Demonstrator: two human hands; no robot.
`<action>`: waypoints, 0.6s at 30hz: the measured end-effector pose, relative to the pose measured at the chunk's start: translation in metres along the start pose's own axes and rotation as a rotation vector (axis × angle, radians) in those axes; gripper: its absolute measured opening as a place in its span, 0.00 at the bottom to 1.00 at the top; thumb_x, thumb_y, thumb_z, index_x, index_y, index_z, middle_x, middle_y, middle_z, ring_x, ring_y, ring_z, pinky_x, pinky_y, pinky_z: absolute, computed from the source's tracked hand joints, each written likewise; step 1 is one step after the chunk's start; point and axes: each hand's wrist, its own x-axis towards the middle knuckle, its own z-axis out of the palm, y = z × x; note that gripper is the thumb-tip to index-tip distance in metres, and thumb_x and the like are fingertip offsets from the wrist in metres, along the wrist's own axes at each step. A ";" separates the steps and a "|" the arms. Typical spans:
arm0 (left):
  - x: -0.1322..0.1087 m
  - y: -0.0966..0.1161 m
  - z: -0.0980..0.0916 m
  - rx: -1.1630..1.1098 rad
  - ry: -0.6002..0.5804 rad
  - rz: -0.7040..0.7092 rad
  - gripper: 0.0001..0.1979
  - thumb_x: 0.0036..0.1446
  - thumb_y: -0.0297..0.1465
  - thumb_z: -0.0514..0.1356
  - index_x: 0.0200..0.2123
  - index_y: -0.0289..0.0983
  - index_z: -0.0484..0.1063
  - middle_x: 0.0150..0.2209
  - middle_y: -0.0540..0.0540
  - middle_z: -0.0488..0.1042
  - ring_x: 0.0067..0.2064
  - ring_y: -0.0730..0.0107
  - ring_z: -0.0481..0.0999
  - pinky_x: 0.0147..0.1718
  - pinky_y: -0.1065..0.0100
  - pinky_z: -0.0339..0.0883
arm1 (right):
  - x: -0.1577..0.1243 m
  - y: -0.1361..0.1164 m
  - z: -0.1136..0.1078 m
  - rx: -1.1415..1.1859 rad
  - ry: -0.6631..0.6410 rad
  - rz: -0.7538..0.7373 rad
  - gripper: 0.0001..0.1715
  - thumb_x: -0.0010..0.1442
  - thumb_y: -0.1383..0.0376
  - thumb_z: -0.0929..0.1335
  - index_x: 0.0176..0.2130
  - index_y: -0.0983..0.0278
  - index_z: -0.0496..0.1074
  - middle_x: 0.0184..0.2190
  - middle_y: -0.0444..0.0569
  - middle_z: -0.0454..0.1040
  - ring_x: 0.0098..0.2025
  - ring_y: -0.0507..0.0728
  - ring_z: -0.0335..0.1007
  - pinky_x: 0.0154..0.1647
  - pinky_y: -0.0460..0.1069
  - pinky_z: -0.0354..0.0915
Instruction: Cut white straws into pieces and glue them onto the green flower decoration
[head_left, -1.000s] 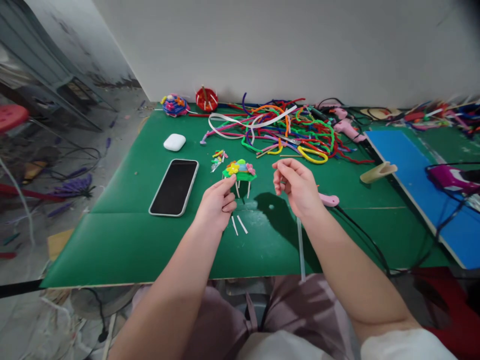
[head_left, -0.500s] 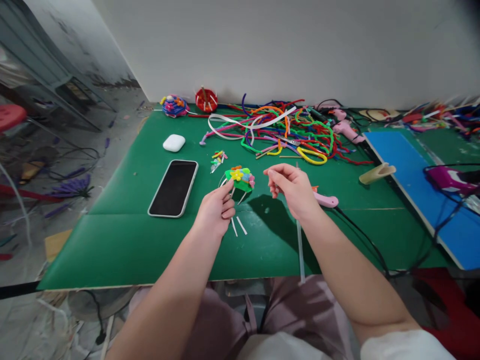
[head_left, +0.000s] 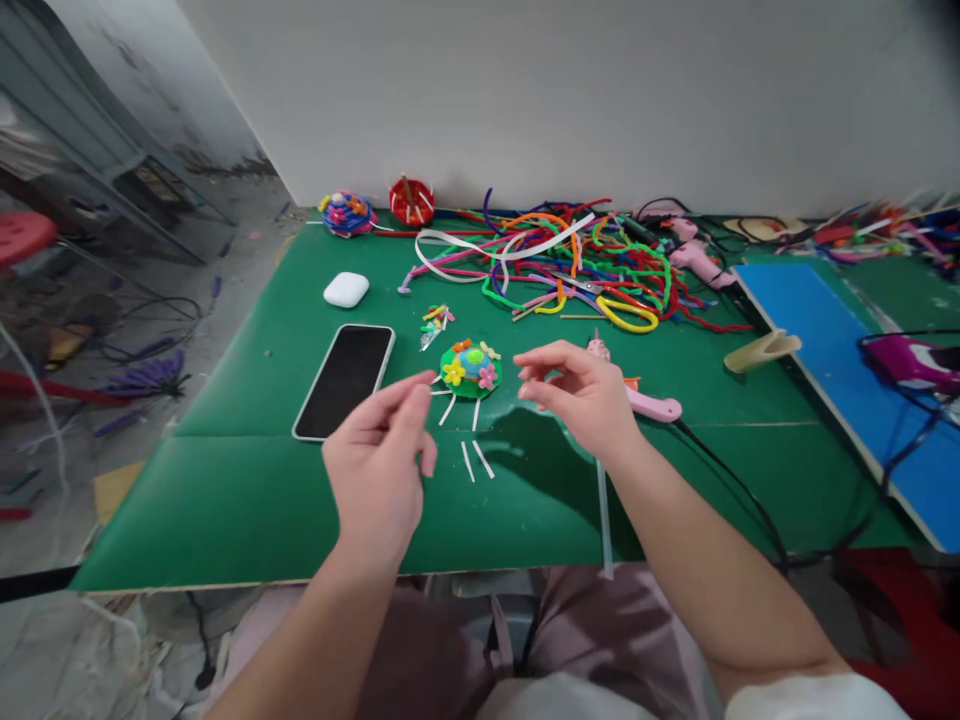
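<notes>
A small green disc with flowers (head_left: pixel 471 370) lies on the green table, blue and green at its centre, with white strips sticking out at its left and lower edges. My left hand (head_left: pixel 382 450) is just left of it, thumb and fingers apart, holding nothing visible. To the right of the disc, my right hand (head_left: pixel 577 395) hovers with curled fingers and a gap between thumb and fingertips. Two loose white strips (head_left: pixel 478 460) lie below the disc. A pink glue gun (head_left: pixel 654 405) with a clear glue stick (head_left: pixel 604 520) rests partly behind my right hand.
A phone (head_left: pixel 345 380) and a white case (head_left: pixel 346 290) lie at the left. Pipe cleaners (head_left: pixel 540 255) and yellow-handled scissors (head_left: pixel 626 315) are at the back. A blue board (head_left: pixel 847 370) and a bamboo piece (head_left: pixel 761 352) stand at the right, with black cables near.
My left hand has let go of the flowered disc and moved left and down. The disc now rests flat on the table. My right hand has shifted slightly left.
</notes>
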 end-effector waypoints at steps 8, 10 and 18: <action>-0.010 0.003 0.010 0.623 -0.227 0.883 0.09 0.51 0.22 0.62 0.37 0.36 0.77 0.17 0.57 0.62 0.20 0.85 0.58 0.19 0.80 0.56 | -0.002 -0.003 0.001 -0.045 -0.150 -0.066 0.13 0.49 0.67 0.73 0.38 0.59 0.75 0.32 0.42 0.72 0.33 0.48 0.68 0.29 0.42 0.64; -0.009 0.002 0.010 0.633 -0.240 0.903 0.09 0.51 0.22 0.62 0.37 0.36 0.76 0.18 0.57 0.62 0.20 0.85 0.58 0.20 0.80 0.56 | -0.002 -0.003 0.001 -0.036 -0.166 -0.052 0.12 0.49 0.66 0.73 0.38 0.59 0.75 0.32 0.42 0.73 0.33 0.48 0.69 0.30 0.42 0.64; -0.007 -0.002 0.007 0.622 -0.288 0.930 0.10 0.51 0.20 0.62 0.37 0.35 0.76 0.18 0.57 0.60 0.20 0.85 0.58 0.21 0.80 0.56 | -0.002 -0.002 0.000 -0.011 -0.197 0.011 0.11 0.51 0.65 0.72 0.38 0.59 0.75 0.32 0.42 0.74 0.33 0.48 0.69 0.30 0.43 0.64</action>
